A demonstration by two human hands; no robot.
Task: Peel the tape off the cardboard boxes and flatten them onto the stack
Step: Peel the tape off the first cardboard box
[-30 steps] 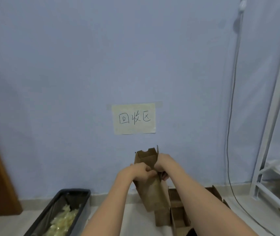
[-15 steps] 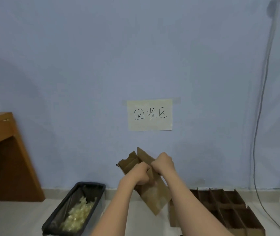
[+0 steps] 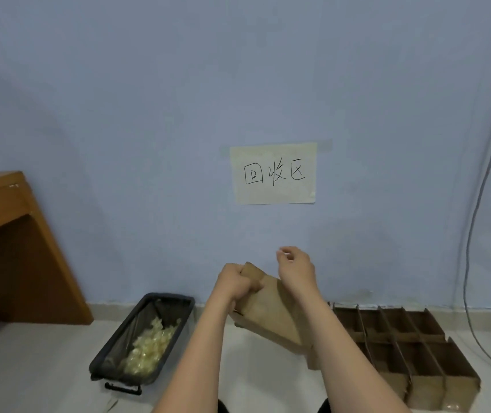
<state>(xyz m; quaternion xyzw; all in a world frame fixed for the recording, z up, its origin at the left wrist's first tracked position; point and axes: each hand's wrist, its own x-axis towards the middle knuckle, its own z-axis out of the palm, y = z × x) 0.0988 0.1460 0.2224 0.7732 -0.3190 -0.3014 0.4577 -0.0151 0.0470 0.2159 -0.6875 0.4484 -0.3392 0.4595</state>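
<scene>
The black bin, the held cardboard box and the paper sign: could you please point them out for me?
black bin [image 3: 185, 302]: head view, far rim.
held cardboard box [image 3: 271, 314]: head view, flat brown face between the forearms.
paper sign [image 3: 274, 192]: head view, blank area under the writing.

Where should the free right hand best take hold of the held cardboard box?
Probably the lower right edge of the cardboard box, from the right. It tilts down that way, and the left hand already grips its upper end; the right hand is above it.

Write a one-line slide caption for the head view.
Left hand grips a cardboard box while the right hand lifts off it, beside a black bin.
</scene>
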